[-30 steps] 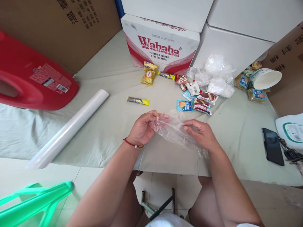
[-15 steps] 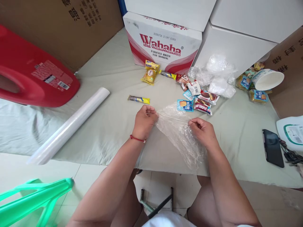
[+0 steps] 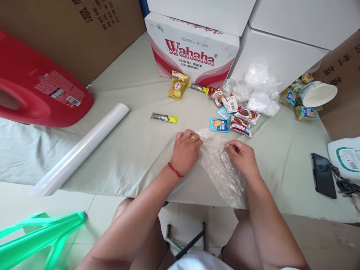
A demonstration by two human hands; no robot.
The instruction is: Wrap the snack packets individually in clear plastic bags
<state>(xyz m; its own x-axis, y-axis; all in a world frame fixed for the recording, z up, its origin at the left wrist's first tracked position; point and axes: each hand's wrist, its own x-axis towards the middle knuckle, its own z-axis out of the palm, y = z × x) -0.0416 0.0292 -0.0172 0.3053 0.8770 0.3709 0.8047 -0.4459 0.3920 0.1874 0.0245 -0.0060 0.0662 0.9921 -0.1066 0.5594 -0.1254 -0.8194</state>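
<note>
A clear, crinkled plastic bag [image 3: 222,172] lies on the pale cloth-covered table [image 3: 135,142] and hangs over its front edge. My left hand [image 3: 185,150], with a red string at the wrist, is closed and pinches the bag's top left corner. Just to its right, my right hand [image 3: 240,155] is also closed, pinching the bag's top right edge. Beyond the hands lie a blue snack packet [image 3: 218,125] and red snack packets [image 3: 240,127].
A roll of plastic film [image 3: 80,149] lies at left beside a red jug [image 3: 39,93]. A Wahaha box [image 3: 194,56], yellow snacks [image 3: 177,88], crumpled bags [image 3: 257,90] and a paper cup [image 3: 317,93] stand behind. A black phone [image 3: 323,175] lies right; a green stool [image 3: 42,236] below left.
My left hand has moved right, closer to my right hand, bunching the bag's top edge. One second ago the left palm faced up; now it faces down on the bag.
</note>
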